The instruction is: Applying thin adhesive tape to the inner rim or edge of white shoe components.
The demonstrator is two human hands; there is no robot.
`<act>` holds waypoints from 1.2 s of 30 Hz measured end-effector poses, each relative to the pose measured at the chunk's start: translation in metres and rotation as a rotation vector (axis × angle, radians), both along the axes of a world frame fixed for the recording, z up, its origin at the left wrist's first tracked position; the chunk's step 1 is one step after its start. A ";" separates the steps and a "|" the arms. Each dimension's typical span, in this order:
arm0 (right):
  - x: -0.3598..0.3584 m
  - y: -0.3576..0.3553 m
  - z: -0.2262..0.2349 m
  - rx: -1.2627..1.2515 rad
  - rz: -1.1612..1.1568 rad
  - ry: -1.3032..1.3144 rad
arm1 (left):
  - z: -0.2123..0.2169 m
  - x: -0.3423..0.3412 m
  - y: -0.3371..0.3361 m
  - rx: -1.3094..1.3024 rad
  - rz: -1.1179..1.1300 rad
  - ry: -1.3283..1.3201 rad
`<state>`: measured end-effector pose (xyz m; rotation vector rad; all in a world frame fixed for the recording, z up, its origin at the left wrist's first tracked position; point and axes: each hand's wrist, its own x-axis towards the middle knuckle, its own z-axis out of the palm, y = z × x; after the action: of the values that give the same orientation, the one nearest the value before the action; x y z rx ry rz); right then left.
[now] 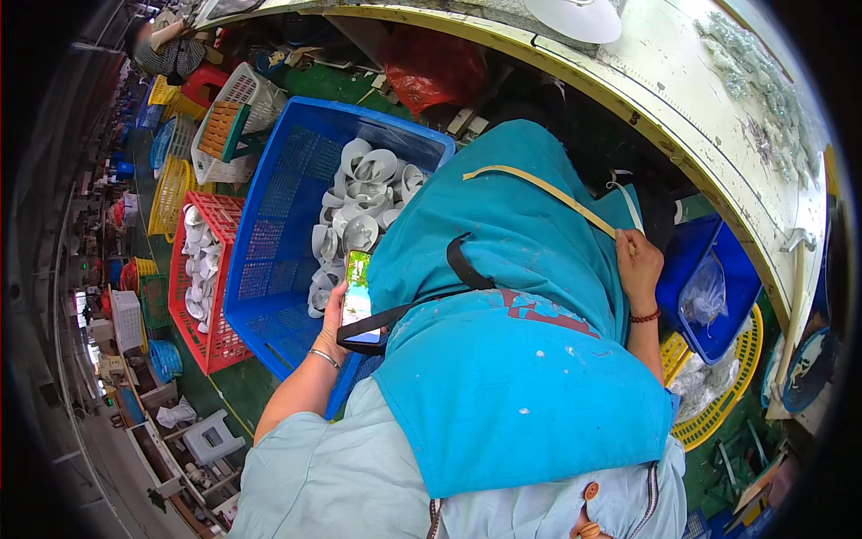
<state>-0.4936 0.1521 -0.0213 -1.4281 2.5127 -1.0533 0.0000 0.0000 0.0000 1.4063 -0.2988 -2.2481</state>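
Observation:
My left hand (332, 322) is closed around a smartphone (357, 292), held upright beside my lap with its screen lit in green and blue. A dark strap (373, 325) runs from near the phone across my teal apron (503, 386). At the right of my lap, my right hand (639, 269) is closed on the end of a flat yellowish strip (539, 190), which lies across the apron over my legs. A narrow white band (626, 202) shows just beyond that hand; what else its fingers hold is hidden.
Left of my legs stands a large blue crate (269, 225) with several white, shiny cup-like pieces (359, 193). A red crate (220, 332) of similar pieces is beside it. A worktable (664, 81) curves across the front. At right are a blue bin (718, 328) and a yellow basket (750, 395).

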 end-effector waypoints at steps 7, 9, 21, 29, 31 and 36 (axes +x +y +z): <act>0.003 0.001 0.001 -0.024 0.009 -0.005 | 0.001 0.000 0.001 -0.029 0.005 -0.076; 0.002 0.001 0.001 -0.020 0.005 -0.007 | 0.000 0.001 0.001 -0.033 -0.003 -0.070; 0.002 0.001 0.002 -0.047 0.004 0.002 | 0.009 -0.008 0.001 -0.005 -0.038 -0.053; 0.002 -0.001 0.006 -0.025 -0.004 -0.023 | -0.007 0.006 0.001 0.109 -0.217 -0.097; 0.001 0.000 0.005 -0.022 -0.015 -0.013 | 0.002 -0.011 0.010 0.169 -0.279 -0.262; 0.003 0.000 0.009 -0.007 -0.026 -0.021 | -0.015 0.008 0.026 -0.047 -0.768 -0.498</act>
<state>-0.4909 0.1520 -0.0127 -1.3826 2.5217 -1.0765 0.0077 0.0262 -0.0153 2.0627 -1.2244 -2.3498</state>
